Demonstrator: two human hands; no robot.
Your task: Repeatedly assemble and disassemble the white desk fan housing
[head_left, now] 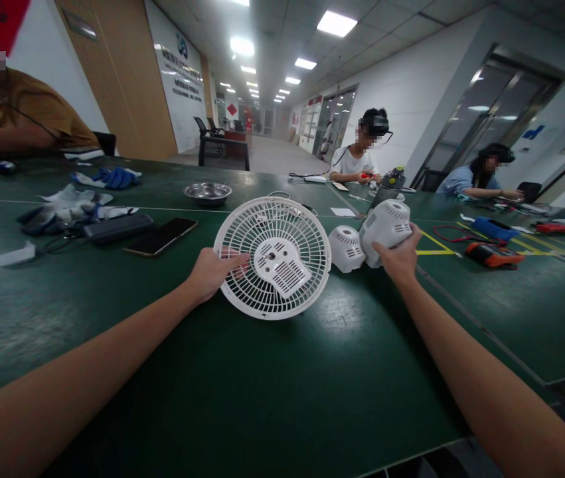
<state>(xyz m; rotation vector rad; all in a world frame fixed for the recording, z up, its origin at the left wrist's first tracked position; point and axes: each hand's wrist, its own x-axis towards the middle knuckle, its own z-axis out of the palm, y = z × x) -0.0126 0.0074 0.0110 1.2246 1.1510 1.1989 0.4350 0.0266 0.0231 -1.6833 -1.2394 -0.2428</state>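
My left hand (212, 273) grips the left rim of a round white fan grille (282, 265), its thumb in front and its fingers showing behind the slats. The grille is tilted up, facing me, with a vented plate at its centre. On the right, my right hand (400, 255) is closed around a white vented plastic housing (386, 229). A second, smaller white housing (346, 249) stands on the table between the grille and the held one. What lies behind the grille is mostly hidden.
On the green table (262, 385) lie a phone (161, 237), a black case (119, 229), gloves (66, 207) and a metal bowl (207, 193). A bottle (390, 184) stands behind the housings. An orange multimeter (494, 255) lies right. Several people sit around the tables.
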